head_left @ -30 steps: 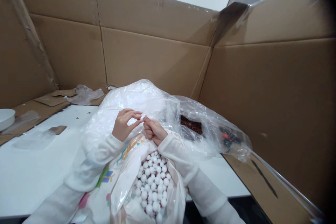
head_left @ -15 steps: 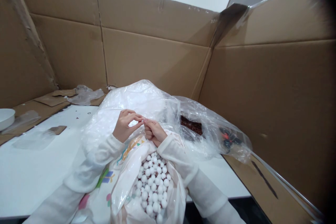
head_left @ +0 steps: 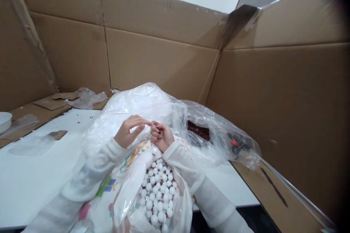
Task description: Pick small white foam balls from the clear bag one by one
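Note:
My left hand (head_left: 129, 131) has its fingers stretched out and its thumb apart, with nothing visible between them. Its fingertips meet those of my right hand (head_left: 162, 137), whose fingers are curled; what they may pinch is too small or hidden to make out. Just below the right hand is a single white ball (head_left: 155, 150), near the rim of an open plastic bag (head_left: 124, 196) with colourful prints. Inside the bag lie many small white balls (head_left: 160, 193), with reddish-brown bits showing between them.
Behind my hands lies a large clear plastic bag (head_left: 131, 102). Dark brown material (head_left: 198, 130) and a black and red item (head_left: 237, 143) show through plastic at right. Cardboard walls (head_left: 164, 58) surround the white table (head_left: 68, 160). A white bowl (head_left: 4, 122) stands far left.
My left thumb and fingers have spread apart, and the left hand has shifted slightly left. A white ball now shows below my right hand, above the bag's opening.

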Available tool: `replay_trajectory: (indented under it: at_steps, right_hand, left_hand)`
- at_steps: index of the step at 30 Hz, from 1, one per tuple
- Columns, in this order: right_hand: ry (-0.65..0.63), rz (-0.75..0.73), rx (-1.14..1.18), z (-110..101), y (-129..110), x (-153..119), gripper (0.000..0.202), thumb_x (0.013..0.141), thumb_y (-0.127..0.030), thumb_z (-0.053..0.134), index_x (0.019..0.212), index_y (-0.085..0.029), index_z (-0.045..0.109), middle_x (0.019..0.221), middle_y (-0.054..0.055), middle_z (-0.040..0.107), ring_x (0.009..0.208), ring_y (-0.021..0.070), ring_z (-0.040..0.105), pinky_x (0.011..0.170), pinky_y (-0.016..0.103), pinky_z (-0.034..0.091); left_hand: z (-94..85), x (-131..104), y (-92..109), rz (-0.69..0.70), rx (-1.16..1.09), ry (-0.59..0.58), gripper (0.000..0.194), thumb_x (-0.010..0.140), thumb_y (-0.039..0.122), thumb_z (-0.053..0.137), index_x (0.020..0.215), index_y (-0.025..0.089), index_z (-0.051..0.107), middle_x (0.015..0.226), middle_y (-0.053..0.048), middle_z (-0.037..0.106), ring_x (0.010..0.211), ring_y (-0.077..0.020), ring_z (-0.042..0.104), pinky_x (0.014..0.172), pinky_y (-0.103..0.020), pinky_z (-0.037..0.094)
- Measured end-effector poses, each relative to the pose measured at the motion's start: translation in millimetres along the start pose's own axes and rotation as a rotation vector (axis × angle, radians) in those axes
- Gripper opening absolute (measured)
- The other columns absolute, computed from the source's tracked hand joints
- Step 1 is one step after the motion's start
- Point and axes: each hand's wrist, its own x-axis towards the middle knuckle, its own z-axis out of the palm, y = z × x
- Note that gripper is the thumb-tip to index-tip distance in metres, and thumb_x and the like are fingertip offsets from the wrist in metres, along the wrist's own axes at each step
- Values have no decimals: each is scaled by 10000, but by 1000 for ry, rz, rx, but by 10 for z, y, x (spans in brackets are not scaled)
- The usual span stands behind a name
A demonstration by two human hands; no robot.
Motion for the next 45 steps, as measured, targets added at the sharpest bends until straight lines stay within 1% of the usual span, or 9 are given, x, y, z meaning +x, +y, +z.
replay_trajectory:
  at_steps: [3, 6, 10, 14, 17, 24, 30, 38, 45]
  right_hand:
    - [4, 5, 15, -4, 14, -6, 208, 714, -47, 333, 782, -160, 493, 447, -84, 333, 300, 34, 172, 335, 169, 79]
    - [27, 3, 8, -1, 34, -1, 188, 818, -100, 309, 810, -168, 484, 461, -83, 360, 291, 27, 180, 332, 161, 82]
    - [19, 3, 14, -6, 54, 17, 254, 899, -244, 282, 728, -165, 453, 444, -91, 336, 284, 23, 163, 324, 163, 71]
    - [-10, 19, 19, -1, 54, 13, 326, 900, -308, 251, 665, -166, 426, 429, -93, 295, 287, 29, 141, 322, 174, 65]
    - [-30, 21, 7, 15, 41, -9, 278, 860, -264, 261, 674, -163, 441, 437, -87, 293, 295, 37, 139, 325, 182, 67]
    - [-68, 15, -31, 8, 37, -18, 152, 737, -75, 343, 765, -173, 457, 460, -88, 304, 310, 44, 169, 337, 180, 85]
    - [-76, 17, -68, -16, 63, 14, 80, 796, -181, 392, 829, -195, 463, 468, -103, 283, 311, 40, 144, 345, 182, 71]
    - [-85, -3, -30, -25, 43, -10, 208, 602, -76, 376, 761, -194, 440, 477, -83, 333, 320, 49, 184, 358, 186, 108]
    - [-35, -7, -46, 2, 64, 1, 104, 732, -100, 394, 769, -188, 437, 504, -83, 391, 321, 27, 179, 348, 158, 103]
  left_hand:
    - [-6, -56, -194, -292, 174, 114, 305, 881, 292, 348, 970, 180, 618, 798, -43, 669, 733, -176, 559, 708, -317, 425]
    - [24, -145, -409, -413, 469, 10, 223, 817, 275, 452, 891, 185, 642, 784, -41, 668, 702, -201, 540, 676, -331, 422]
    - [81, -232, -544, -352, 671, -213, 144, 746, 219, 545, 815, 185, 666, 827, -59, 661, 776, -243, 527, 715, -355, 419]
    - [110, -243, -535, -343, 712, -295, 121, 724, 171, 574, 813, 190, 654, 834, -56, 652, 786, -249, 516, 719, -358, 416]
    - [119, -221, -490, -339, 713, -257, 95, 744, 198, 570, 822, 179, 621, 824, -58, 645, 791, -245, 516, 723, -357, 414]
    - [142, -142, -295, -247, 601, -36, 112, 810, 275, 508, 834, 174, 550, 789, -29, 619, 766, -204, 511, 733, -337, 400]
    - [178, -107, -175, -194, 406, 96, 68, 820, 244, 472, 822, 181, 499, 733, -9, 543, 709, -163, 493, 697, -304, 397]
    - [225, -127, -155, -137, 307, 70, 106, 782, 158, 449, 881, 173, 483, 788, -22, 539, 726, -158, 492, 721, -305, 398]
    - [212, -129, -120, -116, 319, 42, 133, 786, 161, 432, 891, 172, 513, 801, -37, 569, 760, -176, 497, 728, -319, 397]
